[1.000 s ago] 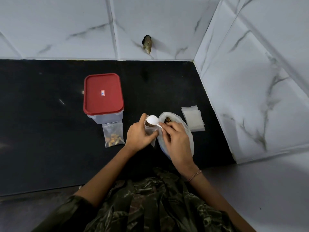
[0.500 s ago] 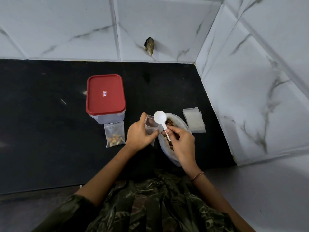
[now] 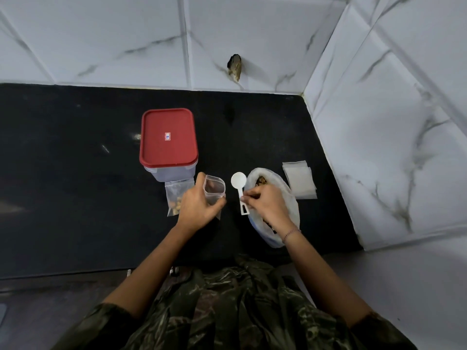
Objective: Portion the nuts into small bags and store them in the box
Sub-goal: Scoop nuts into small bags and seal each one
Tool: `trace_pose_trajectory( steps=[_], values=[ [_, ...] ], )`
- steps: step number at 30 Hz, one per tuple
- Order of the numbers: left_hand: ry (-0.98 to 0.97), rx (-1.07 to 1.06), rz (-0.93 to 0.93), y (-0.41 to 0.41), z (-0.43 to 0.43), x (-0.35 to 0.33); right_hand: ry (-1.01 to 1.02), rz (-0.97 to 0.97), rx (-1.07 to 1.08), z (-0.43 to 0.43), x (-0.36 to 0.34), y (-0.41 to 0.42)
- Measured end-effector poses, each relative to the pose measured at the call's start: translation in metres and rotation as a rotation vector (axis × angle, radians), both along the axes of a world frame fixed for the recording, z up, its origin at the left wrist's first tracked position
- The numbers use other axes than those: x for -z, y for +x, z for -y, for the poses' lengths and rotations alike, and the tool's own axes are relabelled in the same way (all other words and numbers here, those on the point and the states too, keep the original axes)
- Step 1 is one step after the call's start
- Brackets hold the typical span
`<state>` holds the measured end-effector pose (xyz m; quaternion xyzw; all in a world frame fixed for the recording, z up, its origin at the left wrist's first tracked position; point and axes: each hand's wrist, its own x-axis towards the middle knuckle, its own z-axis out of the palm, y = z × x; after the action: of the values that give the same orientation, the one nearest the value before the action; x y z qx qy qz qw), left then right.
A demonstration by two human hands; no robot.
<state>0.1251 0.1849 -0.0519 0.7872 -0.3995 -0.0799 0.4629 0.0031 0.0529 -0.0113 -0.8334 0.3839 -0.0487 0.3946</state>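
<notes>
Head view: 1 small clear bag [image 3: 214,190] stands upright with its mouth open. The left hand [image 3: 198,209] grips it, fingers curled round its lower part. Just right of it, the right hand [image 3: 269,209] pinches 1 white spoon [image 3: 239,181] at mid-handle. Under that hand lies 1 large bag [image 3: 292,213] holding the nuts [image 3: 261,182]. 1 filled small bag [image 3: 174,195] lies against 1 red-lidded box [image 3: 168,137], lid on. 1 stack of empty bags [image 3: 299,181], count unreadable, lies right of the large bag on the black counter [image 3: 75,198].
</notes>
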Motion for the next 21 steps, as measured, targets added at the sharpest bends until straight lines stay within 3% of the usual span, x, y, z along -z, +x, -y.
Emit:
trace_pose_trajectory(
  steps=[6,16,18,21],
  values=[
    [-0.017,-0.032,-0.049,0.004,-0.011,0.006,-0.229,-0.249,-0.142,-0.022,0.029,0.035],
    [-0.012,-0.049,-0.056,0.003,-0.016,0.004,-0.23,-0.397,-0.115,-0.022,0.028,0.053],
    [-0.015,-0.053,-0.065,0.004,-0.016,0.004,-0.302,-0.283,-0.121,-0.021,0.014,0.049],
    [-0.035,-0.047,-0.076,0.006,-0.015,0.002,-0.451,0.244,-0.198,-0.033,-0.018,0.032]
  ],
)
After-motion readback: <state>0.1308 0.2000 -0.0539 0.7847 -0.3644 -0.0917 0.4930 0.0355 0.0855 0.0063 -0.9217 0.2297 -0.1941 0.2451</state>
